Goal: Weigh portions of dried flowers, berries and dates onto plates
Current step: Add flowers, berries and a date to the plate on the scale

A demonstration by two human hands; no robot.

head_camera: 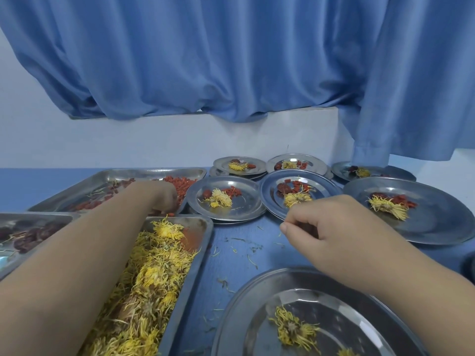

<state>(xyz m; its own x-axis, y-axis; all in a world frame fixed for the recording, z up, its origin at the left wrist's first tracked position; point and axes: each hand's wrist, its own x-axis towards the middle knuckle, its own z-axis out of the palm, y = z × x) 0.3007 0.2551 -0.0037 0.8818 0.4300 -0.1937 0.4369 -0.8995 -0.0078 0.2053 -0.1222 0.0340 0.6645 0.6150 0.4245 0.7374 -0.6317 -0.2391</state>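
My left hand (164,197) reaches into the near right corner of the steel tray (77,187) of red berries (181,183), its fingers curled down among them. My right hand (316,223) hovers over the blue table, fingers and thumb pinched on a small dark red piece, just in front of a plate (270,199) with a flower, berries and a date. A long tray (203,242) of yellow dried flowers (154,265) lies under my left forearm. A third tray (38,217) at the left holds dates (30,236). The large near plate (257,304) carries one flower (293,330).
Several more filled plates stand behind: one in the middle (246,201), a big one at the right (449,222), smaller ones at the back (257,164). Loose petals litter the blue table (239,253). A white ledge and blue curtain (231,73) close off the back.
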